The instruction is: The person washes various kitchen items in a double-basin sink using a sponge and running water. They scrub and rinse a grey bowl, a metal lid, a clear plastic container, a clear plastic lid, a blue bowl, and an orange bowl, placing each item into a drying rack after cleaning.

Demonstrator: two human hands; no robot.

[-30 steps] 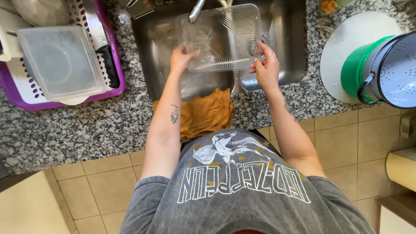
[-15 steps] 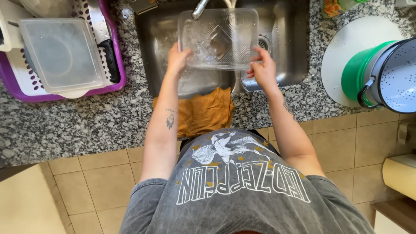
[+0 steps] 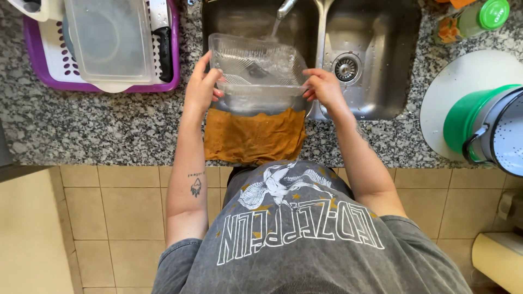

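Both of my hands hold a clear, ribbed rectangular container over the steel double sink, under the tap, from which a thin stream of water runs. My left hand grips the container's left side. My right hand grips its right side. The container is tilted, its open side toward me. An orange cloth lies on the granite counter just below it.
A purple drying rack at the left holds an upturned clear container and a knife. At the right are a white round board, a green and white speckled pot and a green-capped bottle.
The container has been tipped from flat and face-on to tilted, and it now sits nearer the sink's front edge. Both hands keep their grip on its sides.
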